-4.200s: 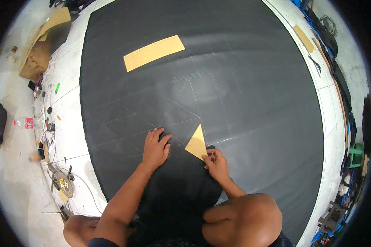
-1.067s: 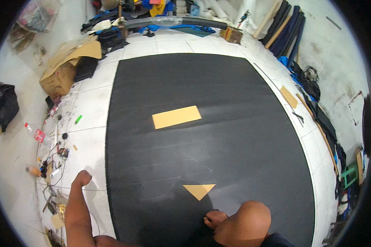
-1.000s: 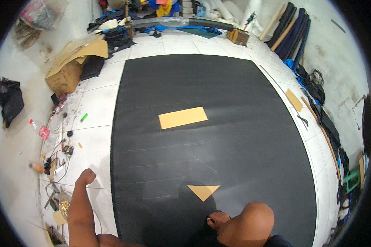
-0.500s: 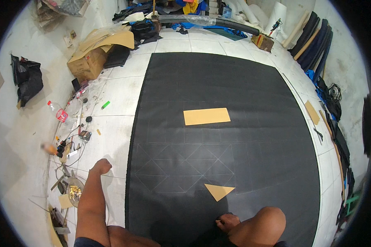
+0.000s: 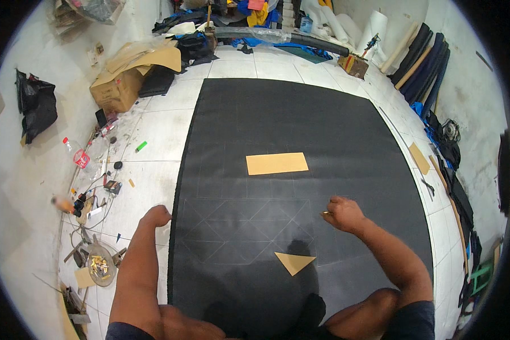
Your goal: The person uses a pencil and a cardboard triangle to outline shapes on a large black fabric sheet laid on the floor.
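A large sheet of black material point(image 5: 255, 113) lies on the floor, marked with thin pale lines that form rows of crossed triangles. Over its right half, my right hand point(image 5: 345, 214) is closed on a small yellowish stick point(image 5: 325, 213), only its tip showing. My left hand point(image 5: 156, 216) makes a fist beside the sheet's left edge; what it holds, if anything, is hidden. Two tan card pieces rest on the sheet: a rectangle point(image 5: 277, 164) farther off and a triangle point(image 5: 294, 263) close to my knees.
To the left are a bowl of small pale pieces point(image 5: 101, 266), a plastic bottle point(image 5: 80, 154), a green lighter point(image 5: 141, 146) and cables. A cardboard box point(image 5: 117, 93) stands at the far left. Scissors point(image 5: 428, 187) and another tan card point(image 5: 419, 158) lie along the right; rolls point(image 5: 422, 62) lean behind.
My right hand has come up from beside my knee and out over the sheet, with the small stick in it. My left hand has moved slightly right and forward, toward the sheet's edge.
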Tool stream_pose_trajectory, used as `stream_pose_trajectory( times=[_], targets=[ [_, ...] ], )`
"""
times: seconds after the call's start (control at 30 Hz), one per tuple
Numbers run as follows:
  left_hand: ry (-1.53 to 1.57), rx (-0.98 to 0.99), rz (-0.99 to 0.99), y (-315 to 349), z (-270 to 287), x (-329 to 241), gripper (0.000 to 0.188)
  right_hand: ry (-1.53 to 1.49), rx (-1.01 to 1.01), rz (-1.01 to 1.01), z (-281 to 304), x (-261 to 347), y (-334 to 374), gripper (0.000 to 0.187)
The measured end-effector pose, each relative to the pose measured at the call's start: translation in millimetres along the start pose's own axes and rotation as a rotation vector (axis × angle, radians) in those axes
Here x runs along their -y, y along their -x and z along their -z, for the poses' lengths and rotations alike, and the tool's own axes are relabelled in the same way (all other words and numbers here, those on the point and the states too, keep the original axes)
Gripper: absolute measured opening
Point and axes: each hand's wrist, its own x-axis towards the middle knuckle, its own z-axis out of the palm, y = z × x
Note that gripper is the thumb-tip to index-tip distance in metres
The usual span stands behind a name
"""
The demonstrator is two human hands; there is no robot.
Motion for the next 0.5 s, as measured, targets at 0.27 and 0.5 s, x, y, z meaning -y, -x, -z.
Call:
stream_pose_trajectory(
  times=[0.27, 0.5],
  targets=[
    [0.013, -0.019, -0.016, 3, 5, -61, 0.043, -0.126, 0.575, 0.034, -86, 64, 44, 0.052],
    [-0.124, 0.078, -0.229, -2, -33, -96, 0.037, -0.322, 0.600, 0.141, -121, 96, 59, 0.070]
  ],
)
